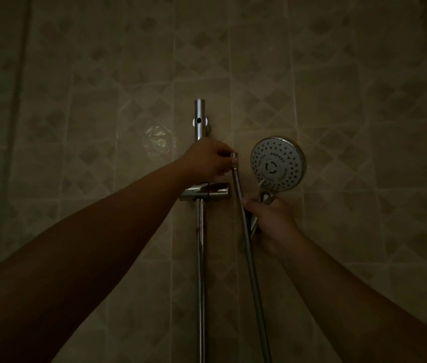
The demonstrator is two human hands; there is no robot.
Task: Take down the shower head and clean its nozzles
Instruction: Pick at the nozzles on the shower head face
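Against tan tiles, right hand (272, 226) fingers clamped on round chrome shower head (278, 163), left hand (207, 159) pinching ribbed metal hose (249, 247).

I see a tiled wall (338, 74) filling the frame, beige with a darker diamond pattern and pale grout lines. Fixed to it at centre is a chrome slide rail (201, 258) — upright, running from just above mid-frame down past the bottom edge. A round white mount (194, 121) pins its upper end to the tiles. Lower on the rail sits a chrome holder bracket (215, 192) — it juts toward the right.
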